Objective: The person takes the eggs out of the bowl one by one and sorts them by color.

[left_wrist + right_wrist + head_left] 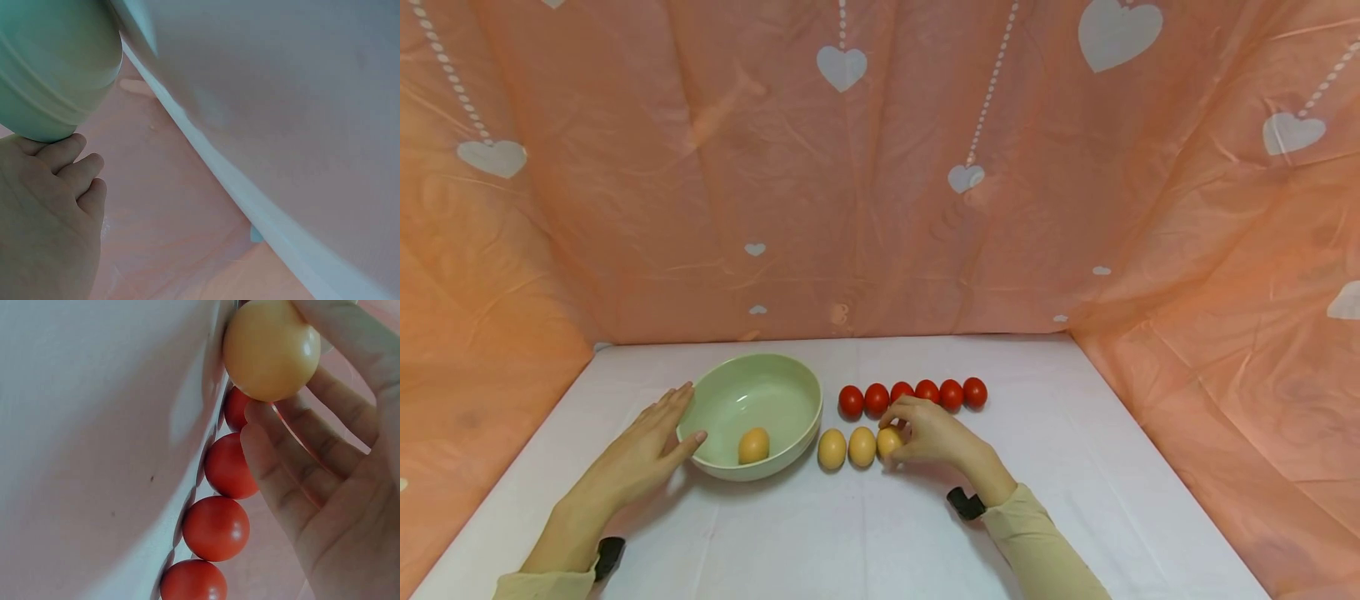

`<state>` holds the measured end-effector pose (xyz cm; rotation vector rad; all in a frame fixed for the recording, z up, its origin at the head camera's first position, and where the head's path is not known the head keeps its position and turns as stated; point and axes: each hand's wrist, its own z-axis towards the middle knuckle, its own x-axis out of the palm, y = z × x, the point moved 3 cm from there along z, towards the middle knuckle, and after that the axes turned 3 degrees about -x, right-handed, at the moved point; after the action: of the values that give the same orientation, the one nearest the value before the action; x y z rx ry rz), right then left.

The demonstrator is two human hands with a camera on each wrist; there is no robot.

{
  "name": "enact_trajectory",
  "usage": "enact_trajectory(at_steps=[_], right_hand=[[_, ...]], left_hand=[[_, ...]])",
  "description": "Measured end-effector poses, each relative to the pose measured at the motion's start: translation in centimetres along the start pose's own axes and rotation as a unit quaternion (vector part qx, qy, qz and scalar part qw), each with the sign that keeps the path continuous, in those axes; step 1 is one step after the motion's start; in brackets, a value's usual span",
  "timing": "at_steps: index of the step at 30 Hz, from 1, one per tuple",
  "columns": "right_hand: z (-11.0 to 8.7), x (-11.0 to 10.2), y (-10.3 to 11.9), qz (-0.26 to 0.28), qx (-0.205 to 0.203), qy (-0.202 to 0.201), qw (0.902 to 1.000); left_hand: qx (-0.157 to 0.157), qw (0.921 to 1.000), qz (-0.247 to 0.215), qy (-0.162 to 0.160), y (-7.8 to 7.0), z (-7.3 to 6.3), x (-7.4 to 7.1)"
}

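A pale green bowl point(801, 446) stands left of centre with one yellow-brown egg point(754, 446) inside. My left hand point(643, 454) rests against the bowl's left side, fingers extended and thumb near the rim. In the left wrist view, fingertips point(78, 142) meet the bowl's outer wall point(56, 69). Right of the bowl, two eggs, a left one point(832, 449) and a middle one point(862, 447), stand in a row with a third egg point(889, 443). My right hand point(936, 433) pinches this third egg between thumb and fingers; the right wrist view shows the thumb against the egg point(270, 350).
Several red tomatoes point(951, 395) form a row behind the eggs, some partly hidden by the right hand. The white-covered table point(850, 542) meets orange cloth point(910, 275) with white hearts at the back and sides. Black wrist straps point(966, 503) sit at both sleeves.
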<state>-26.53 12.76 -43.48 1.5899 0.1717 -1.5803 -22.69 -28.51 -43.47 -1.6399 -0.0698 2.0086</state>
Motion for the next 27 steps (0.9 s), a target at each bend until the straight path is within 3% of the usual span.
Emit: enact_trajectory(at_steps=[27], right_hand=[[-0.08, -0.58, 0.27, 0.010, 0.009, -0.009, 0.9999]], left_hand=[[-0.002, 1.0000, -0.003, -0.003, 0.08, 0.04, 0.08]])
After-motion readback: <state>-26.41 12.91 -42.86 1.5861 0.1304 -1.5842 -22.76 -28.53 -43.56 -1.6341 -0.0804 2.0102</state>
